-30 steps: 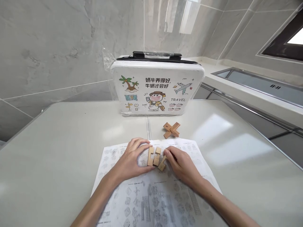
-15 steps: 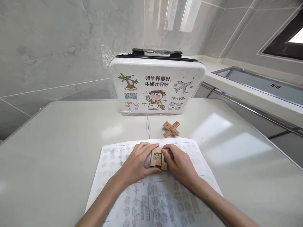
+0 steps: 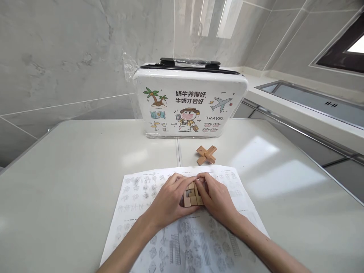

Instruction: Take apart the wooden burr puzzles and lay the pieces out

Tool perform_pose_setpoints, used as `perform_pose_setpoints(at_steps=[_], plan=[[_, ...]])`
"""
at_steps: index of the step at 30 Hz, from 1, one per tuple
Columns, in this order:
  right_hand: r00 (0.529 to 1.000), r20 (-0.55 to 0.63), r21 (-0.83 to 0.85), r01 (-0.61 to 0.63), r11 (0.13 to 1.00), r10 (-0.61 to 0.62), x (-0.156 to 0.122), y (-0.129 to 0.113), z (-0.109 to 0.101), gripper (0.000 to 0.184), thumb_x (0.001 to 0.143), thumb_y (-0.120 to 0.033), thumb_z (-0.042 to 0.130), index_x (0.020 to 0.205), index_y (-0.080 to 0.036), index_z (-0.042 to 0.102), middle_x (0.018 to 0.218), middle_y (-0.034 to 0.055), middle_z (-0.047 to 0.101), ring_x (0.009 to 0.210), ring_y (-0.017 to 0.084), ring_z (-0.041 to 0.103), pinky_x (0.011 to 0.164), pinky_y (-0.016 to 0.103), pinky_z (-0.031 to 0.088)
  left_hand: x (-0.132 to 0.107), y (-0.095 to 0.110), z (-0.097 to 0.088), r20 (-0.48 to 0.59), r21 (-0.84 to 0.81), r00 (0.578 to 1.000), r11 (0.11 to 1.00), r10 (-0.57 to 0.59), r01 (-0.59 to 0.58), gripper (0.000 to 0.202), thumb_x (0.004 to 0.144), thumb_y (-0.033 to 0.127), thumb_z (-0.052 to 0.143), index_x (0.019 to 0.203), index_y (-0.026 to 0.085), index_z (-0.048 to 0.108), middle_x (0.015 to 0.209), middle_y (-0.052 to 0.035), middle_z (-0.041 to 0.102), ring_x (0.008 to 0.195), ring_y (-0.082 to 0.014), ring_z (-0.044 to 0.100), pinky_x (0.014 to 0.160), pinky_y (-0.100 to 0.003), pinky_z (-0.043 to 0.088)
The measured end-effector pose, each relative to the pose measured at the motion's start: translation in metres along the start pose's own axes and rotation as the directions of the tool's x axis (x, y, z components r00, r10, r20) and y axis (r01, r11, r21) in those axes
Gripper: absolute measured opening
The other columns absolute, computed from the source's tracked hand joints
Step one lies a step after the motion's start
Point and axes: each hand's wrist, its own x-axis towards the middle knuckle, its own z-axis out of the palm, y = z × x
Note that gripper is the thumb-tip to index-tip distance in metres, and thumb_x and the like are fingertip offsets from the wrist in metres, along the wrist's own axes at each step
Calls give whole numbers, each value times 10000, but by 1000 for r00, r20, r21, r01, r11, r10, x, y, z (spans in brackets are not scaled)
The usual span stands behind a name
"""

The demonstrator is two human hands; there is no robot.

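A pale wooden block puzzle (image 3: 193, 200) made of several notched pieces is held between my two hands, over a printed sheet (image 3: 136, 216). My left hand (image 3: 173, 197) wraps its left side, thumb along the near edge and fingers over the far edge. On the right side, my right hand (image 3: 216, 195) grips it with thumb and bent fingers. A small gap shows among the pieces; the underside is hidden. Farther back on the table lies a cross-shaped wooden puzzle (image 3: 206, 155) of darker wood, marked with numbers and touched by neither hand.
A white carry case (image 3: 190, 83) with cartoon prints and a black handle stands upright at the back, partly in clear plastic wrap. The sheet bears small assembly drawings. The white table (image 3: 71, 182) meets a tiled wall behind; a counter with a glass-topped panel (image 3: 318, 100) is at right.
My left hand and the block puzzle have moved slightly right and nearer to me. My left fingers now cover more of its far edge, and the hands are closer together.
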Motion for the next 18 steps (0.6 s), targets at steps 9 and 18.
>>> perform_pose_setpoints(at_steps=[9,18], plan=[[1000,-12,27,18,999,-18,-1,-1,-2,244,1112,-427,381,1099,-256,555,862,15,715,695,227,670,635,332,450,-5,-7,-15,-89,42,993,996,-75,79,756,855,416,864,1531,308,542,1235,-93,683,1181,-314,628,957,-457,588],[1000,9,7,28,1000,-28,-2,-1,-4,213,1102,-403,388,1066,-261,544,802,-11,682,601,208,597,623,329,425,-54,-42,-78,-351,201,890,905,-290,374,718,895,604,754,1512,300,547,1285,-103,653,1177,-313,656,971,-443,572]])
